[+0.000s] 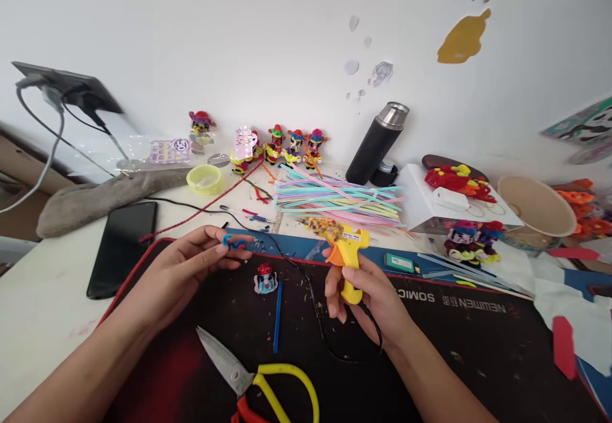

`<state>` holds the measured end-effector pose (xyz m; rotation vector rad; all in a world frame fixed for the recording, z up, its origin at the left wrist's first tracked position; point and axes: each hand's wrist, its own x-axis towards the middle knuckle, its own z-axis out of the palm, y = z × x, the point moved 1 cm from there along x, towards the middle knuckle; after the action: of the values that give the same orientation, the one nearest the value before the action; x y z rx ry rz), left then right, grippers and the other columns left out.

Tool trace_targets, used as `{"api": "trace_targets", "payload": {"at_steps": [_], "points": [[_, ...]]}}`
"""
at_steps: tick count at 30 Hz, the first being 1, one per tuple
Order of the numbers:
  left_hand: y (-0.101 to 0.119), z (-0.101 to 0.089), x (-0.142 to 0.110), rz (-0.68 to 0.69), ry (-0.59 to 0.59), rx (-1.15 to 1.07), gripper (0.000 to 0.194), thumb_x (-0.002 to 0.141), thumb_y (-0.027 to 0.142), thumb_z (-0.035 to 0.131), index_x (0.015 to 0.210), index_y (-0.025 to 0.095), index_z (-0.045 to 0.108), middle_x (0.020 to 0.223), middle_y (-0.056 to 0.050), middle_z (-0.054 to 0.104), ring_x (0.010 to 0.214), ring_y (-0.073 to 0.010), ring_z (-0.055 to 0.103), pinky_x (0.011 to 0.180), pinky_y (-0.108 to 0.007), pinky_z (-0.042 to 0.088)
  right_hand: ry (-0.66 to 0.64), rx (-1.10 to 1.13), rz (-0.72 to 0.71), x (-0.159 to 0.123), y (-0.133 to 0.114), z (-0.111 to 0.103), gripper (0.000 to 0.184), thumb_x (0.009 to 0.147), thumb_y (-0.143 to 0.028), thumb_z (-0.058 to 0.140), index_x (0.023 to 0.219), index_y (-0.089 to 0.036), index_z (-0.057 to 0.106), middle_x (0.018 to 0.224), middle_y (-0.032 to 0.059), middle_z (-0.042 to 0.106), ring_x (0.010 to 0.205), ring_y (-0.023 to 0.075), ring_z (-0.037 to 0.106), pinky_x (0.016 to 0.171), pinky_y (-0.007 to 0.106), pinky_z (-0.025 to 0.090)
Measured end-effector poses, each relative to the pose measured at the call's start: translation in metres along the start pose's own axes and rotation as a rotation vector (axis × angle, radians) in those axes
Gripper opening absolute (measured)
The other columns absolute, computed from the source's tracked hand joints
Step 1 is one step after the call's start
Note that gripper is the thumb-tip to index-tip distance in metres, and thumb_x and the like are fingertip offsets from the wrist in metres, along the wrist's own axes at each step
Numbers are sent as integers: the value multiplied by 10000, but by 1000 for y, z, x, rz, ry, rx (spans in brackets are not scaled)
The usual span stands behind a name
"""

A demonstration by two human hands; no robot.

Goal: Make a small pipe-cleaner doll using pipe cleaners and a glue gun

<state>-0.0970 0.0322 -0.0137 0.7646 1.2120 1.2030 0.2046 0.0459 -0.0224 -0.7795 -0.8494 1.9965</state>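
My left hand (194,257) pinches a small bent piece of blue and red pipe cleaner (234,242) between thumb and fingers. In my right hand (368,289) is a yellow hot glue gun (351,254), its stained nozzle turned left toward the pipe cleaner piece but apart from it. Between my hands, on the black mat, sits a small doll head (266,279) with a red top and a light blue face. A blue stick (278,318) lies right beside it. Nearer to me are open scissors (243,381) with yellow and red handles, partly cut off by the frame.
Pastel pipe cleaners (335,197) are piled behind the black mat (411,359). Several finished dolls (296,146) stand along the wall, near a black thermos (375,146). A phone (123,248) lies at left. The glue gun's cord (313,302) crosses the mat. Clear glue sticks (459,267) lie at right.
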Motion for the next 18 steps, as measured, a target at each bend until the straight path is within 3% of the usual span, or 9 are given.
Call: {"api": "trace_targets", "payload": {"at_steps": [6,9,12,18], "points": [[-2,0,-1,-56,32,-106,282,732,320,976,891,209,771,981,-101,864,891,-273,836,717,-258,677,23,20,18,2,-1,-1,290,941,-346,762,1163,-166,715,782,26,743,549,141,695,466,204,506],[-4,3,-3,-83,2,-161,256,747,271,964,895,197,769,999,-109,866,872,-261,839,725,-263,678,26,28,-5,1,-3,0,212,942,-358,767,992,-160,711,726,10,704,523,129,665,452,199,488],[-6,9,-6,-71,-29,-172,232,776,252,940,912,189,763,1009,-115,864,878,-256,840,748,-273,679,5,19,-15,-2,-2,5,255,942,-379,771,869,-152,679,701,10,682,515,123,654,444,195,475],[-11,21,-9,-7,-91,-142,217,800,245,921,911,177,748,1079,-128,855,894,-259,839,745,-275,675,-20,-16,-24,-4,3,11,348,907,-402,794,1139,-166,686,722,6,709,515,148,669,441,216,481]]}}
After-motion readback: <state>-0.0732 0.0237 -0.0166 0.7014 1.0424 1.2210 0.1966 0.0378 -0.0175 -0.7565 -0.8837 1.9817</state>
